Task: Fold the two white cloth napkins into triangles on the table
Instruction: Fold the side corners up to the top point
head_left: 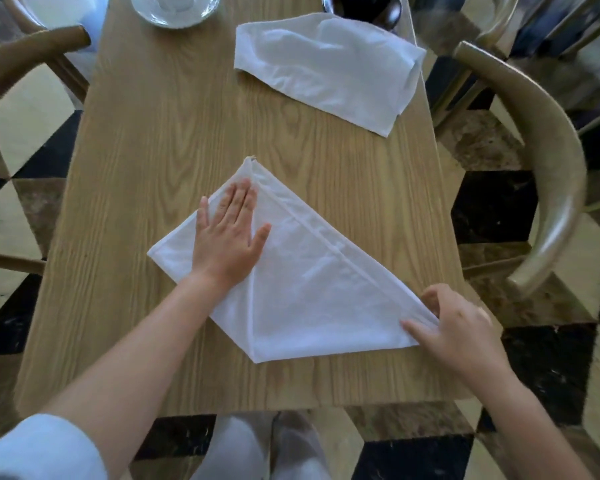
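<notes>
White folded cloth napkin (pixel 312 282) lies mid-bench toward near edge. Left hand (pixel 227 237) flat, fingers straight, pressing it; right hand (pixel 459 323) pinching its right corner. Risk: pull shifts layers, edges misalign. Second crumpled white napkin (pixel 329 67) at far right corner of wooden bench (pixel 153 133), overhang may slide off.

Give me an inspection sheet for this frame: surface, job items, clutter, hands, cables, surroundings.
Surface: wooden table, light grain.
Job's things: near napkin folded into a triangle, flat; far napkin loosely folded, rumpled, at the right edge.
Clutter: white saucer and dark bowl at the far end, both cut off by the frame.
Hands: left hand pressed flat on the near napkin; right hand pinches its right corner.
Cables: nothing seen.
Surroundings: curved wooden chairs on both sides; checkered floor.
</notes>
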A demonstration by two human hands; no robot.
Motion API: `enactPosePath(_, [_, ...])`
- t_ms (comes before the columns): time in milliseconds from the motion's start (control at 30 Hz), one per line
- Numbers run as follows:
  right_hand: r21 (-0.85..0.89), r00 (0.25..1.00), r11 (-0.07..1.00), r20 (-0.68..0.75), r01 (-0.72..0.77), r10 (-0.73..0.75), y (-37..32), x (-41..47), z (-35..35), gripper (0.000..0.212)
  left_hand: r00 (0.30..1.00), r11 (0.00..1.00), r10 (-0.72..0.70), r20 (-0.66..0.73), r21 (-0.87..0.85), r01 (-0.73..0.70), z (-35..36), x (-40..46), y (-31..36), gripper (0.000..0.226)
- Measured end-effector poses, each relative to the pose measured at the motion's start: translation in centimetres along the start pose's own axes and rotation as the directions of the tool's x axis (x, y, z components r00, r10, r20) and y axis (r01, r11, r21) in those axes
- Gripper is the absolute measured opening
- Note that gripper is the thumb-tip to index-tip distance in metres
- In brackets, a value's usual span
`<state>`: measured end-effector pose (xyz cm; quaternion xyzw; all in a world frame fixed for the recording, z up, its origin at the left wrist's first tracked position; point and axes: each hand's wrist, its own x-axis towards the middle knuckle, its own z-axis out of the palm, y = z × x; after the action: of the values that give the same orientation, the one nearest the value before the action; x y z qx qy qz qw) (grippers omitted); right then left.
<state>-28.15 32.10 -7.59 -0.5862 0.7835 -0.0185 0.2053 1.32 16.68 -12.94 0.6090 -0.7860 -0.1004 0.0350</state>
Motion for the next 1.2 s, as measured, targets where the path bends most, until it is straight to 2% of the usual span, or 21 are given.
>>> enactPosePath(100, [0.058, 0.991, 0.996, 0.119, -0.064, 0.057, 1.2, -0.2, -0.6, 0.022, 1.000, 1.000, 0.001, -0.008, -0.008, -0.001, -0.1, 0.0, 0.0, 0.070])
enactPosePath(200, [0.294, 0.977, 0.947, 0.200, -0.132, 0.074, 1.9, -0.3, -2.0, 0.011, 1.000, 1.000, 0.000, -0.010, -0.003, 0.000, -0.1, 0.0, 0.1, 0.071])
enactPosePath(300, [0.572, 0.974, 0.815, 0.220, -0.086, -0.051, 1.4, -0.7, -3.8, 0.041, 1.000, 1.000, 0.001, -0.011, -0.001, -0.001, -0.1, 0.1, 0.1, 0.071])
enactPosePath(433, [0.698, 0.951, 0.716, 0.204, 0.025, -0.232, -1.0, 0.2, -5.9, 0.028, 1.000, 1.000, 0.002, -0.010, -0.006, -0.002, -0.1, 0.0, 0.2, 0.072])
enactPosePath(533, [0.757, 0.889, 0.653, 0.283, 0.023, -0.360, -3.7, 2.1, -7.2, 0.037, 1.000, 1.000, 0.003, -0.007, -0.016, -0.003, -0.1, 0.1, 0.2, 0.073])
enactPosePath(600, [0.785, 0.831, 0.615, 0.292, 0.075, -0.474, -5.8, 3.8, -7.7, 0.040, 1.000, 0.998, 0.014, -0.022, -0.064, -0.015, -0.3, 0.1, 0.2, 0.075])
enactPosePath(667, [0.765, 0.835, 0.618, 0.213, 0.181, -0.508, -8.2, 5.6, -7.5, 0.027, 0.996, 0.985, 0.028, -0.082, -0.167, -0.041, -0.7, -0.2, 0.1, 0.072])
enactPosePath(733, [0.703, 0.875, 0.657, 0.102, 0.273, -0.473, -10.7, 7.5, -6.6, 0.014, 0.987, 0.965, 0.034, -0.157, -0.253, -0.074, -1.0, -0.6, -0.1, 0.066])
enactPosePath(833, [0.627, 0.922, 0.714, -0.021, 0.313, -0.386, -14.1, 10.5, -4.8, 0.034, 0.976, 0.945, 0.018, -0.215, -0.315, -0.087, -1.0, -1.4, -0.4, 0.059])
enactPosePath(900, [0.582, 0.929, 0.750, -0.025, 0.313, -0.369, -16.1, 12.5, -3.5, 0.033, 0.979, 0.930, -0.017, -0.205, -0.362, -0.059, -0.8, -1.7, -0.5, 0.059])
enactPosePath(1000, [0.465, 0.943, 0.843, 0.046, 0.272, -0.330, -18.2, 15.2, -1.5, 0.035, 0.983, 0.925, -0.042, -0.179, -0.379, -0.030, -0.7, -1.7, -0.6, 0.061])
enactPosePath(1100, [0.341, 0.967, 0.918, 0.076, 0.205, -0.244, -19.2, 16.9, 0.3, 0.030, 0.988, 0.936, -0.022, -0.154, -0.351, -0.034, -0.5, -1.7, -0.7, 0.063])
enactPosePath(1200, [0.290, 0.977, 0.939, 0.052, 0.183, -0.207, -19.6, 17.8, 1.2, 0.024, 0.989, 0.960, 0.011, -0.150, -0.276, -0.052, -0.5, -1.7, -0.6, 0.062])
